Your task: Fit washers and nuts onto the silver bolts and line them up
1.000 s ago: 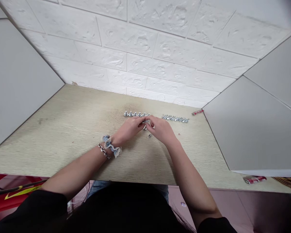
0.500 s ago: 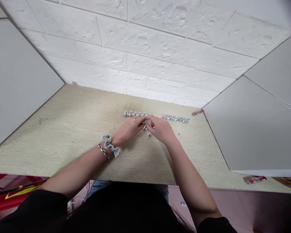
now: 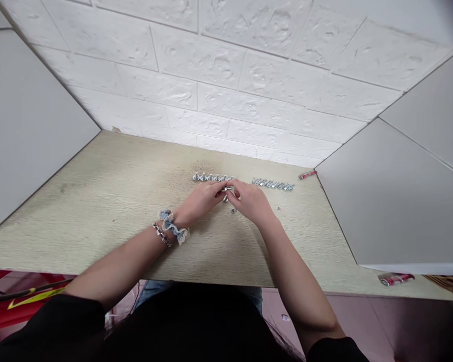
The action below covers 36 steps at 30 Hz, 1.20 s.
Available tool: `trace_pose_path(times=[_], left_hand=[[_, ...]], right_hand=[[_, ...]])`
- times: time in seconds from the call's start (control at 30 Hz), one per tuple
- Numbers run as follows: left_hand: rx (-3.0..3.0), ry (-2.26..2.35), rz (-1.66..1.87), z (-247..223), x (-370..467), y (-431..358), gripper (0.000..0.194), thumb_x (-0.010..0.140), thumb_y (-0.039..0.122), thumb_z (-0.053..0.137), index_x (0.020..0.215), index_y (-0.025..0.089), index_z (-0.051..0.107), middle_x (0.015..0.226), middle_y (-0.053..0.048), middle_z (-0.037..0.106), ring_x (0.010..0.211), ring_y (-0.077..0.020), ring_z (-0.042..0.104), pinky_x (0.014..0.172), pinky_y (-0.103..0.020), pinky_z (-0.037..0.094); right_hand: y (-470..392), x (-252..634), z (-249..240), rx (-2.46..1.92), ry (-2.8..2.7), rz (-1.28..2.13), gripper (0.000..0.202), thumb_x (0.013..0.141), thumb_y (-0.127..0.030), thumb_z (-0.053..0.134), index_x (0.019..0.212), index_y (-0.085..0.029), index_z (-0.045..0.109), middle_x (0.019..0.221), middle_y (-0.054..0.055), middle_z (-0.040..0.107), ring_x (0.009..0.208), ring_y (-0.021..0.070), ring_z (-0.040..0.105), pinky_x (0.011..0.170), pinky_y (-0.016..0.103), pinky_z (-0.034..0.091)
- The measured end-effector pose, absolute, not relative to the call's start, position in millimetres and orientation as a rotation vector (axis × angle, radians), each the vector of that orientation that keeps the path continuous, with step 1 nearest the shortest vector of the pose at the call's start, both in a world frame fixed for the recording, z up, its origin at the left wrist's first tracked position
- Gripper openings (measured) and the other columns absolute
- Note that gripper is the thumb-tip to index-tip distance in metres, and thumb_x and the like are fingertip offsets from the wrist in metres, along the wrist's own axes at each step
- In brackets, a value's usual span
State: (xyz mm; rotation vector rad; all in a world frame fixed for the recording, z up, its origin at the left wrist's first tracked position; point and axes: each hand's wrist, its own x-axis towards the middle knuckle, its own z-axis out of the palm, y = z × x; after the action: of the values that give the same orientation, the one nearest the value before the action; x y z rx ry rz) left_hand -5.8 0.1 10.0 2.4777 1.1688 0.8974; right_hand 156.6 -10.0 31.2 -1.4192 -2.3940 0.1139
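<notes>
Between my two hands a small silvery bolt (image 3: 227, 189) lies roughly level above the tabletop. The fingers of my left hand (image 3: 201, 201) pinch it at one end. My right hand (image 3: 253, 202) is closed about its other end, thumb and forefinger curled together; the fingers partly hide it. Just below the fingertips sits another small metal piece (image 3: 225, 198), partly covered, and nearer me lies a nut (image 3: 233, 211). Behind my left fingers stands a row of bolts (image 3: 210, 177) with their shanks up. A second row of bolts (image 3: 274, 184), lying slanted, is to the right of my right hand.
The wooden tabletop (image 3: 136, 171) meets a white brick-patterned wall (image 3: 219, 108) at the back. Grey panels stand at the left (image 3: 33, 130) and right (image 3: 407, 201). One red battery (image 3: 307, 174) lies by the right panel, another red battery (image 3: 397, 279) at the front right edge.
Both hands keep almost the same place and grip. The bolt between them has shifted very slightly; the rows of bolts and the loose pieces stay where they were.
</notes>
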Motion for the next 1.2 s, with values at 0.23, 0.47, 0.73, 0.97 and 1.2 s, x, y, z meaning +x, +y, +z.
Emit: trace_pose_path(times=[0.23, 0.47, 0.73, 0.97, 1.2], left_hand=[[2.478, 1.175, 0.923, 8.0, -6.7, 1.6, 0.022, 0.083, 0.014, 0.051, 0.103, 0.016, 0.060, 0.077, -0.001, 0.063, 0.068, -0.0117, 0.056, 0.064, -0.022, 0.041], [2.477, 1.162, 0.911, 10.3, -5.4, 0.4, 0.025, 0.083, 0.013, 0.050, 0.106, 0.016, 0.059, 0.080, -0.002, 0.064, 0.070, -0.0124, 0.057, 0.067, -0.022, 0.042], [2.473, 1.192, 0.900, 10.2, -5.9, 0.6, 0.023, 0.083, 0.014, 0.050, 0.104, 0.016, 0.060, 0.078, -0.002, 0.064, 0.068, -0.0121, 0.057, 0.065, -0.022, 0.042], [2.499, 1.196, 0.955, 8.6, -6.0, 0.8, 0.025, 0.085, 0.018, 0.049, 0.108, 0.015, 0.058, 0.082, -0.004, 0.065, 0.070, -0.0128, 0.057, 0.064, -0.023, 0.042], [2.514, 1.208, 0.924, 8.9, -6.6, 1.1, 0.023, 0.084, 0.016, 0.049, 0.105, 0.016, 0.058, 0.077, -0.003, 0.064, 0.067, -0.0124, 0.057, 0.062, -0.022, 0.040]], right_hand=[[-9.4, 157.5, 30.2, -1.367, -2.433, 0.082, 0.025, 0.084, -0.022, 0.043, 0.107, -0.022, 0.053, 0.085, 0.002, 0.066, 0.073, 0.0159, 0.058, 0.065, 0.026, 0.037], [-7.9, 157.4, 28.3, -1.441, -2.432, 0.021, 0.021, 0.086, -0.027, 0.041, 0.102, -0.020, 0.054, 0.081, 0.003, 0.066, 0.070, 0.0166, 0.058, 0.063, 0.027, 0.036], [-9.7, 157.5, 30.2, -1.400, -2.435, 0.027, 0.024, 0.085, -0.022, 0.041, 0.106, -0.022, 0.052, 0.085, 0.002, 0.066, 0.072, 0.0158, 0.058, 0.064, 0.026, 0.035], [-9.0, 156.7, 30.6, -1.502, -2.422, 0.108, 0.021, 0.088, -0.029, 0.038, 0.094, -0.020, 0.055, 0.080, 0.004, 0.065, 0.067, 0.0160, 0.057, 0.058, 0.026, 0.033], [-10.9, 155.9, 32.9, -1.417, -2.362, 0.248, 0.022, 0.086, -0.026, 0.041, 0.106, -0.023, 0.050, 0.080, 0.001, 0.064, 0.063, 0.0136, 0.055, 0.057, 0.024, 0.034]])
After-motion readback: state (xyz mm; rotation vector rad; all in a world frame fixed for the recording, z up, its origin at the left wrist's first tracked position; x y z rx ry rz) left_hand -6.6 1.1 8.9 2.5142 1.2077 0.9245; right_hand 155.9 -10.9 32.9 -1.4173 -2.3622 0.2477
